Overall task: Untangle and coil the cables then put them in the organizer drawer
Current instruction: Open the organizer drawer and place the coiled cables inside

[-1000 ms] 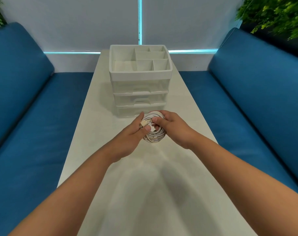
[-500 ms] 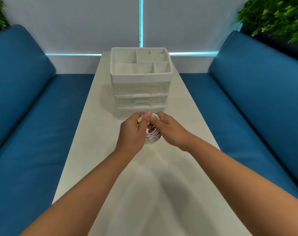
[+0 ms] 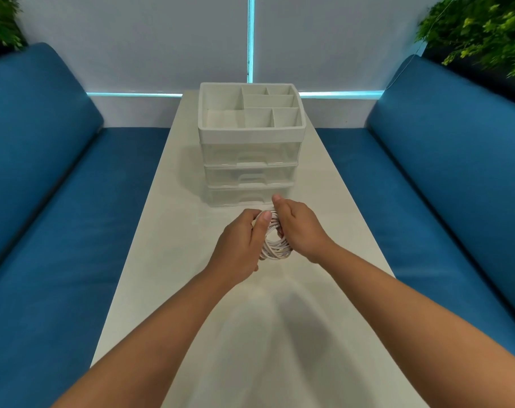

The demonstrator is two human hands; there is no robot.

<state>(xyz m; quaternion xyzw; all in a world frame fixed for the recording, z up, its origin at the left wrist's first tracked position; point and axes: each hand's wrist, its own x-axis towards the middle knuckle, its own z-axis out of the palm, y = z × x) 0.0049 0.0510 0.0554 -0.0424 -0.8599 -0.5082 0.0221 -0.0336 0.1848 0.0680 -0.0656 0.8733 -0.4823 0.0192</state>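
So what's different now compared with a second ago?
The left hand turned over the white cable coil: a second ago its plug end showed by the thumb, now it is hidden. The right hand still grips the coil's other side. All three drawers of the organizer stay closed.

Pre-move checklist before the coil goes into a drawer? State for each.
1. Cable coil wound up: ok, looped in a tight bundle.
2. Left hand grip on coil: ok, fingers curled round it.
3. Right hand grip on coil: ok, holding the other side.
4. Loose cable end secured: cannot tell, hidden by the hands.
5. Drawer open on the organizer: not ok, all three look closed.
6. A hand free to pull a drawer: not ok, both hold the coil.
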